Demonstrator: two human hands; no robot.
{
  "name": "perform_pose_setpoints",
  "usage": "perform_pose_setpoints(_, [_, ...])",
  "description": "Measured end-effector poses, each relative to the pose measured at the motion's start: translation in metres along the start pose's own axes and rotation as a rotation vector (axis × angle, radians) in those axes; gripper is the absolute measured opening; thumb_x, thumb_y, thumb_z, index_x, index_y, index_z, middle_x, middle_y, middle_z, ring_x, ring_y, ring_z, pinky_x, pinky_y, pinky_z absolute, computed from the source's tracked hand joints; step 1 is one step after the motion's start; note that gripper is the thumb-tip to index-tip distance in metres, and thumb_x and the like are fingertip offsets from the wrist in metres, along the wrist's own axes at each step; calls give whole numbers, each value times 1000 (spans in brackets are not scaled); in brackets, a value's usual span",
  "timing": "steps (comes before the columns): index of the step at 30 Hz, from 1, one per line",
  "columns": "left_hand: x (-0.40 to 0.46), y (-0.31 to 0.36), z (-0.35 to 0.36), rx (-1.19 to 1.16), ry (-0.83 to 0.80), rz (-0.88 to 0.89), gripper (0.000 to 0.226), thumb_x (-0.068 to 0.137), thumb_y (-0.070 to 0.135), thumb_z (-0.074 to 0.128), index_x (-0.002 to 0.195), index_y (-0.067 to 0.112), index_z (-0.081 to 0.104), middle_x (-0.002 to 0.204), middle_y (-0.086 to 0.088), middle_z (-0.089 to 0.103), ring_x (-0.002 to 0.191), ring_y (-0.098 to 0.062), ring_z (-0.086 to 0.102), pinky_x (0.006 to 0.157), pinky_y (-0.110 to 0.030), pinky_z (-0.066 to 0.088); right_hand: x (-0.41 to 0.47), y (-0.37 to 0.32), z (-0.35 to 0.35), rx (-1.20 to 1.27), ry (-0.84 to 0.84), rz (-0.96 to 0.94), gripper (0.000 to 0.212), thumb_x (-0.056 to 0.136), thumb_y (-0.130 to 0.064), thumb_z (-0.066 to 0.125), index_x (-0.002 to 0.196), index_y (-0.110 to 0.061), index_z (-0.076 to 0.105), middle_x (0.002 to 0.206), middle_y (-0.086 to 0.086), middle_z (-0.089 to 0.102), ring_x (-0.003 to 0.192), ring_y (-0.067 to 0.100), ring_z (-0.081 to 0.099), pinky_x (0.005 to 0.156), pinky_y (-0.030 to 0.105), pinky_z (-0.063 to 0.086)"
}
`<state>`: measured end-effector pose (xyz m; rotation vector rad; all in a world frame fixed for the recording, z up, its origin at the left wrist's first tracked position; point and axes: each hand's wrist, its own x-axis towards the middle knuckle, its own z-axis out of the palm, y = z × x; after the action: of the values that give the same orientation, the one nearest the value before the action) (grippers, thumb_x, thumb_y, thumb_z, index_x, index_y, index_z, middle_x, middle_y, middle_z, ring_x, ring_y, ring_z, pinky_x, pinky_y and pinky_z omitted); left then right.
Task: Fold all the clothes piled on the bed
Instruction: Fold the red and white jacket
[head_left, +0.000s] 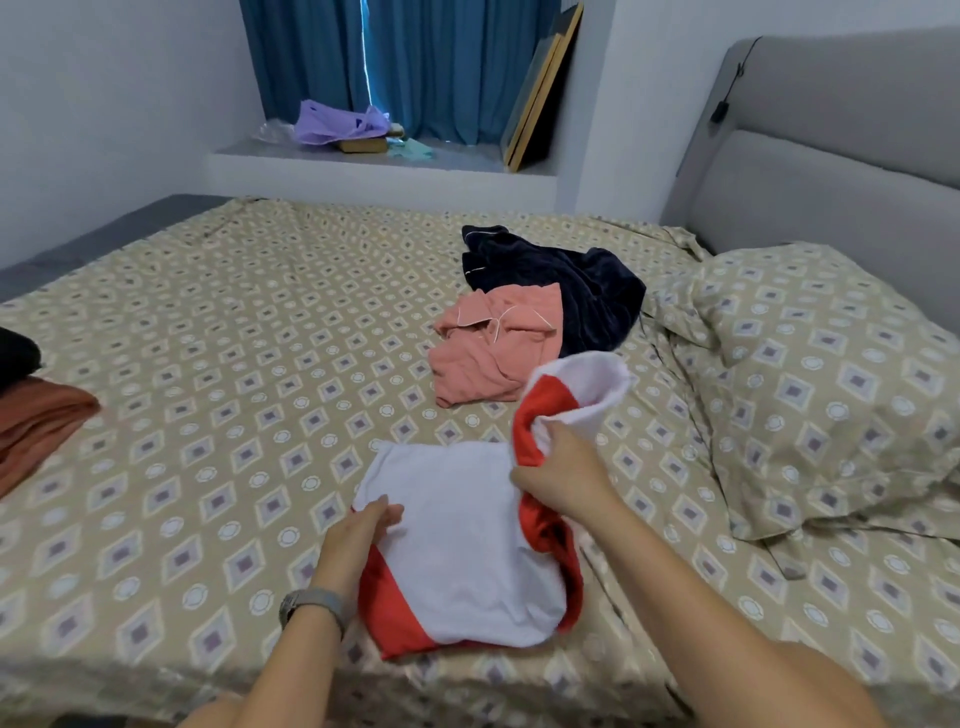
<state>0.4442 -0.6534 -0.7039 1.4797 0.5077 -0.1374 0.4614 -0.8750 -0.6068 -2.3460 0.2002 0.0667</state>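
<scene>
Near the bed's (218, 332) front edge, the left hand (358, 535) should keep flat fingers pinning the white-and-red shirt (457, 551) while the right hand (558, 475), gripping its bunched right side, folds it squarely across.

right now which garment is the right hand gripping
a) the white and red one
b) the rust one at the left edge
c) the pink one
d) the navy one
a: the right hand grips a raised bunch of the white and red garment, while the left hand rests flat on its near-left part; the pink garment and navy garment lie untouched farther back.
</scene>
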Motion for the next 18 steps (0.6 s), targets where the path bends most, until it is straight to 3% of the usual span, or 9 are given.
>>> perform_pose_setpoints(2, [1, 2, -3, -71, 27, 32, 29, 91, 31, 62, 89, 5, 73, 88, -7, 74, 89, -20, 68, 77, -27, 46, 2, -22, 30, -23, -54, -79, 73, 74, -17, 67, 142, -15, 42, 140, 4, 54, 128, 23, 51, 102, 29, 42])
perform_pose_setpoints(5, [5, 2, -8, -69, 16, 73, 35, 92, 36, 59, 88, 4, 72, 80, -9, 75, 82, -22, 70, 81, -32, 51, -2, -50, 76, -171, -144, -131, 67, 72, -22, 67, 135, -14, 44, 127, 8, 61, 117, 29, 58, 90, 32, 49])
perform_pose_setpoints(8, [12, 3, -10, -157, -25, -78, 44, 91, 47, 55, 76, 12, 76, 75, -10, 72, 79, -29, 67, 76, -35, 51, -15, -65, 117, -213, -374, -190, 51, 76, -23, 67, 120, -10, 45, 109, 13, 65, 101, 31, 62, 75, 32, 47])
perform_pose_setpoints(10, [16, -1, -15, -149, -29, -182, 46, 85, 57, 57, 73, 15, 72, 68, -9, 65, 70, -27, 62, 68, -32, 47, -24, -65, 129, -199, -568, -253, 43, 75, -18, 66, 113, -9, 50, 101, 13, 66, 95, 28, 62, 76, 36, 51])
perform_pose_setpoints(12, [18, -4, -23, -103, -44, -245, 48, 80, 56, 64, 78, 9, 67, 65, -8, 65, 62, -22, 61, 65, -30, 47, -22, -54, 127, -117, -655, -342, 30, 75, -18, 67, 105, -13, 62, 96, 4, 70, 90, 18, 64, 80, 34, 51])
perform_pose_setpoints(15, [24, -10, -35, 132, 41, -144, 61, 64, 64, 72, 95, 11, 68, 86, -4, 73, 77, -21, 68, 75, -34, 53, -8, -32, 109, 193, -503, -354, 30, 80, -16, 62, 109, -18, 71, 101, -11, 70, 95, -5, 62, 90, 22, 49])
perform_pose_setpoints(18, [20, -9, -35, 359, 69, -12, 43, 69, 47, 81, 94, 17, 62, 94, 3, 71, 88, -19, 67, 86, -36, 54, 18, -2, 89, 76, -146, -425, 46, 80, -28, 64, 126, -25, 62, 128, -15, 57, 124, -4, 43, 110, 30, 35])
